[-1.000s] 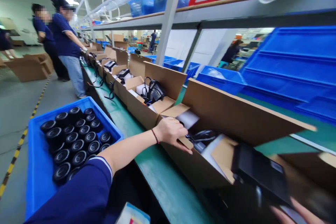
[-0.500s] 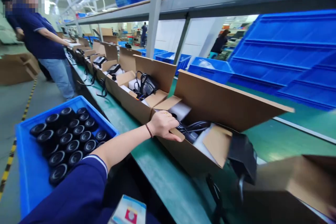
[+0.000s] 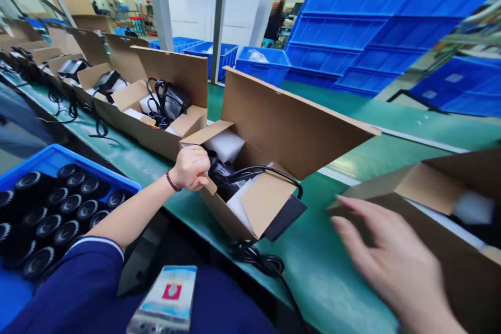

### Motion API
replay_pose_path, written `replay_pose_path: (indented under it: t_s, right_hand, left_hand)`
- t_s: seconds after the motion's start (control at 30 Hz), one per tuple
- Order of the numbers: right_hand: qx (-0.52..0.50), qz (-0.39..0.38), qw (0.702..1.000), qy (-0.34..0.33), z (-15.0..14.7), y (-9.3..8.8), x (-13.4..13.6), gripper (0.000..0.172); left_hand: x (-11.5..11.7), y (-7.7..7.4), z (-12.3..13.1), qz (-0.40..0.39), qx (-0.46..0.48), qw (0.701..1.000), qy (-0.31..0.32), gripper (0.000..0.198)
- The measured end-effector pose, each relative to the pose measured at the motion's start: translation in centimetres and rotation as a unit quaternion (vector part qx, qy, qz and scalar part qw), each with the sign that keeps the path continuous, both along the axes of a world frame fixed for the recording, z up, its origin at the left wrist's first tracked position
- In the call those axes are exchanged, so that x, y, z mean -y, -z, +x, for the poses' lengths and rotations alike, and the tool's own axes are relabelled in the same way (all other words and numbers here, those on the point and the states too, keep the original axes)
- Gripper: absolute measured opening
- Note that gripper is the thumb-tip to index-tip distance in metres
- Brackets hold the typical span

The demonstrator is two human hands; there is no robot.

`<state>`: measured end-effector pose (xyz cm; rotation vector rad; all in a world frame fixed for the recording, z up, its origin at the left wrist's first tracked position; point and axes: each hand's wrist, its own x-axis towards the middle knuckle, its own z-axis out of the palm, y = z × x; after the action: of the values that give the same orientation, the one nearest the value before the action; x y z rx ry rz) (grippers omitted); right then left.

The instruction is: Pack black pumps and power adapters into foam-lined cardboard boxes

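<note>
My left hand (image 3: 191, 168) is closed on the front wall of an open cardboard box (image 3: 223, 214), near its left end. Inside that box lie white foam (image 3: 225, 145), black parts and a looped black cable (image 3: 258, 169). A ribbed black power adapter (image 3: 286, 218) is at the box's right end, partly hidden by a flap. Its coiled cord (image 3: 266, 263) hangs over the bench edge. My right hand (image 3: 399, 258) is open above the green bench, fingers apart and holding nothing. It is nearest to a second cardboard box (image 3: 420, 185) at the right; whether they touch I cannot tell.
More open boxes (image 3: 156, 138) with black adapters and cables line the green bench (image 3: 309, 266) to the left. A blue crate (image 3: 131, 185) of black round parts stands at the lower left. Blue bins (image 3: 264, 65) and stacked blue crates (image 3: 348, 21) are behind the bench.
The view has swung right and down. My right hand has come into view, open, by the right-hand box. My left hand stays closed on the same box.
</note>
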<state>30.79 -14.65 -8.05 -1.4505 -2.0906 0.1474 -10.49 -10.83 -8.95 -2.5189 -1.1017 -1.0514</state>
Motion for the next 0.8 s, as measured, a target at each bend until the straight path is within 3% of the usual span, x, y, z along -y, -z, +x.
replay_pose_path:
  t_s: [0.07, 0.17, 0.27, 0.33, 0.43, 0.57, 0.67, 0.8]
  right_hand:
    - [-0.077, -0.131, 0.986, -0.066, -4.2, 0.5, 0.5, 0.069]
    - [-0.161, -0.27, 0.941, -0.126, -7.7, 1.4, 0.9, 0.083]
    - [-0.175, -0.332, 0.912, -0.164, -7.8, 2.3, 1.6, 0.083]
    - [-0.143, -0.372, 0.9, -0.179, -6.8, 2.8, 2.3, 0.076]
    - [-0.072, -0.414, 0.898, -0.132, -4.5, 2.8, 3.6, 0.066]
    - [-0.049, -0.389, 0.919, -0.048, -0.7, 1.6, 4.5, 0.061]
    - [-0.15, -0.365, 0.914, -0.093, 1.3, 1.3, 3.8, 0.072]
    - [-0.25, -0.389, 0.86, -0.214, 0.5, 3.7, 2.0, 0.089]
  left_hand:
    - [0.8, -1.9, 0.1, -0.017, -0.016, 1.0, 0.01, 0.082]
    - [0.6, -5.8, 0.3, -0.038, -0.053, 0.997, 0.03, 0.08]
    - [-1.8, -9.4, 1.5, -0.073, -0.159, 0.983, 0.057, 0.08]
    - [-4.1, -10.7, 3.2, -0.113, -0.252, 0.958, 0.083, 0.076]
    - [-7.3, -10.7, 6.9, -0.151, -0.315, 0.931, 0.108, 0.059]
    - [-9.7, -8.8, 13.5, -0.173, -0.346, 0.909, 0.157, 0.046]
    - [-10.7, -7.3, 18.1, -0.195, -0.377, 0.88, 0.215, 0.038]
    - [-12.7, -6.3, 21.2, -0.202, -0.406, 0.862, 0.225, 0.03]
